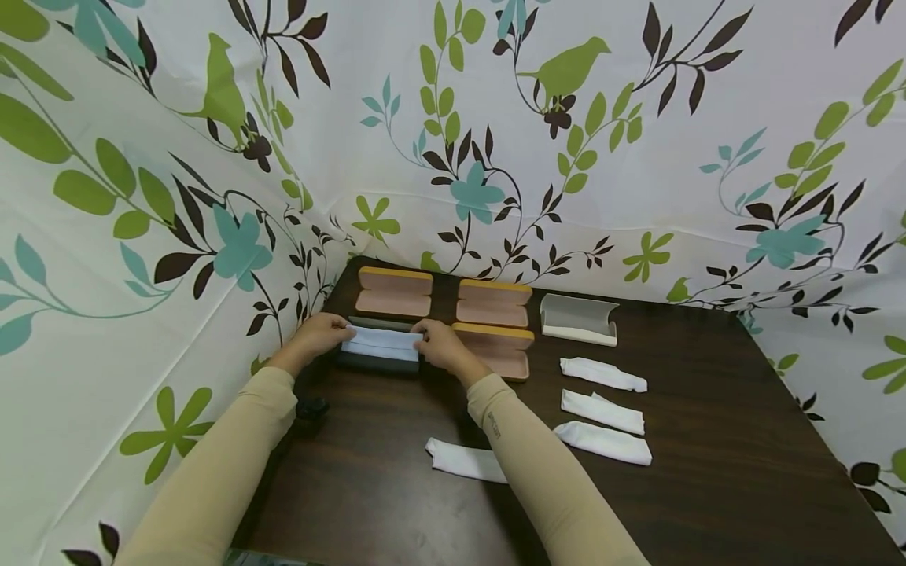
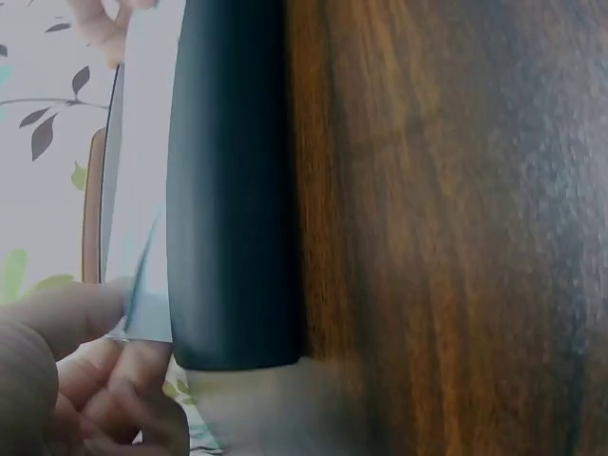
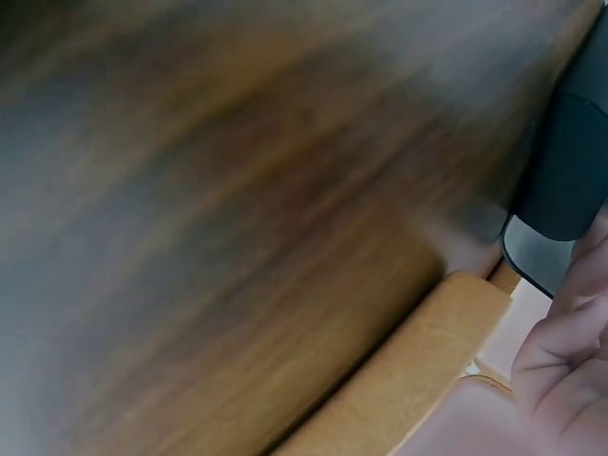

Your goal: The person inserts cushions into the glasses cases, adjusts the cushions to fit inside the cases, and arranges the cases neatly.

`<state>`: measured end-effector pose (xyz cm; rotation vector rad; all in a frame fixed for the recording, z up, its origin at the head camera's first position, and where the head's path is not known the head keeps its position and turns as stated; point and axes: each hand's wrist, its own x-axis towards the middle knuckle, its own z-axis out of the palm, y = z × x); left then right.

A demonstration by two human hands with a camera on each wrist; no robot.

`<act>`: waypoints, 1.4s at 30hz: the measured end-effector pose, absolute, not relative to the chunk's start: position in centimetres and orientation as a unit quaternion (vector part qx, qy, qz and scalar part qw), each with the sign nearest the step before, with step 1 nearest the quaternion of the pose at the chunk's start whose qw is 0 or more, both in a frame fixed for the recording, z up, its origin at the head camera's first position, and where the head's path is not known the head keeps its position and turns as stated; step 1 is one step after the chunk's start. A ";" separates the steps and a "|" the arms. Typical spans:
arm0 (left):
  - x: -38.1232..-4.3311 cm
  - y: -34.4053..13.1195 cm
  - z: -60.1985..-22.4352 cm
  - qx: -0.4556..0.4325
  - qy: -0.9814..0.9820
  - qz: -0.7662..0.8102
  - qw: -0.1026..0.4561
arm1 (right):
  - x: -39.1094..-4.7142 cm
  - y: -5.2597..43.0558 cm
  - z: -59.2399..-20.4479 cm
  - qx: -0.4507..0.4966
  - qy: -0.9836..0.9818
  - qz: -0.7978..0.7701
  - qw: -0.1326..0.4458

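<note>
1. A folded pale cloth [image 1: 382, 343] is held stretched lengthwise between both hands, just above or within the opening of a dark case [image 1: 377, 365]; whether the case's inside is touched by it cannot be told.
2. The cloth's left end is pinched by the left hand [image 1: 320, 336] – in the left wrist view the thumb is laid on top, with fingers underneath.
3. The other end is pinched by the right hand [image 1: 444, 346], whose fingers are seen beside the dark case's end in the right wrist view.
4. Behind the dark case, an open orange-edged case [image 1: 393, 303] with pink lining is set on the dark wooden surface [image 1: 708, 393].
5. Two more of that kind are placed to the right – a rear case [image 1: 493, 314] and a front case [image 1: 513, 364], the latter partly covered by the right arm.
6. Farther right, an open white case [image 1: 578, 320] is seen, with three folded white cloths [image 1: 604, 374] laid in a column nearer the person.
7. Another white cloth [image 1: 463, 460] is partly hidden by the right sleeve [image 1: 552, 464].
</note>
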<state>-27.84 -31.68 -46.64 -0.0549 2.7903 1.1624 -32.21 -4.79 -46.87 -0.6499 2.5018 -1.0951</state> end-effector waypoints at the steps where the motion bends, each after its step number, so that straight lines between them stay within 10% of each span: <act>1: -27.9 -31.5 -46.6 -0.019 0.925 0.375 0.057 | -32.2 -4.8 -46.8 -0.231 0.882 -0.378 0.163; 18: -28.8 -32.0 -47.4 -0.019 0.931 0.348 0.107 | -32.1 -5.5 -45.9 -0.206 0.884 -0.375 0.186; 42: -28.1 -30.6 -47.1 0.036 0.972 0.231 0.034 | -31.5 -5.6 -45.9 -0.246 0.945 -0.164 0.143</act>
